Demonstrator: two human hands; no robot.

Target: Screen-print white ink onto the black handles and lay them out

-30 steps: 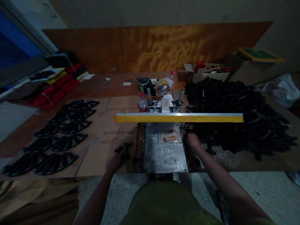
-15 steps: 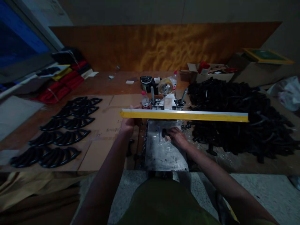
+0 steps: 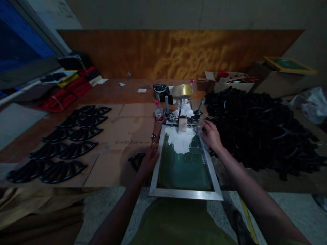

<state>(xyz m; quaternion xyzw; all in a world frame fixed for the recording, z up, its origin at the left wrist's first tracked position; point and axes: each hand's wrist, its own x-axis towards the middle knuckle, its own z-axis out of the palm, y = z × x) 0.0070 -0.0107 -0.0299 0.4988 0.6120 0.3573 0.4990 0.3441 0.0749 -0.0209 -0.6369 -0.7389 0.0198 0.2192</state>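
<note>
A metal-framed screen (image 3: 185, 170) with green mesh lies lowered over the metal plate, hiding it. White paste (image 3: 178, 140) covers the mesh near its far end, beside a small wooden block (image 3: 182, 125). My left hand (image 3: 151, 160) is at the frame's left edge, its fingers partly hidden, with a black curved part (image 3: 136, 161) just left of it on the cardboard. At the frame's far right corner is my right hand (image 3: 209, 134), fingers apart and nothing visible in them. Behind the frame stand the clamps (image 3: 195, 115) and a squeegee with a yellowish blade (image 3: 182, 91).
Rows of black curved parts (image 3: 68, 149) lie on cardboard at the left. A large heap of black parts (image 3: 258, 129) fills the right side. Behind the frame's left corner stands a bottle (image 3: 159, 113); an open box (image 3: 235, 81) is at the back right.
The raised screen has come down flat over the plate. My left hand moved nearer along its left side; my right hand left the black part on the plate and moved to the far right corner.
</note>
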